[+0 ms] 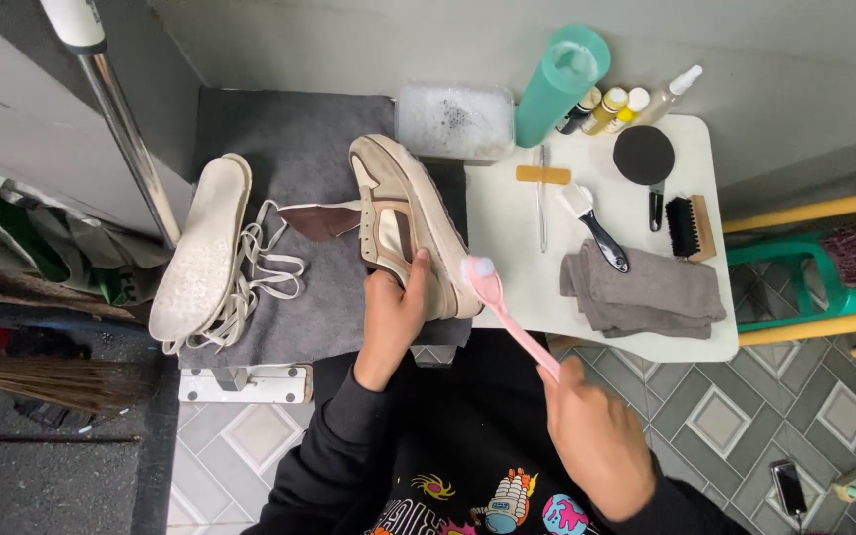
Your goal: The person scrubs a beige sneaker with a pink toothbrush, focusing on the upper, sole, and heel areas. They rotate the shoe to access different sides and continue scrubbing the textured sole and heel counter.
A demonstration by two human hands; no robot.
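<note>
We judge cleaning under way: left hand (pixel 390 309) grips the cream sneaker (pixel 410 226), right hand (pixel 598 436) clasps the pink brush (pixel 503 309) at its side; laces (pixel 255 269) and insole (pixel 200 250) already out.

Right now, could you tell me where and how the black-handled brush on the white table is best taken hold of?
Grip the black-handled brush by its black handle, coming from above: the handle end lies raised on the folded grey cloth, with the white head toward the bottles.
</note>
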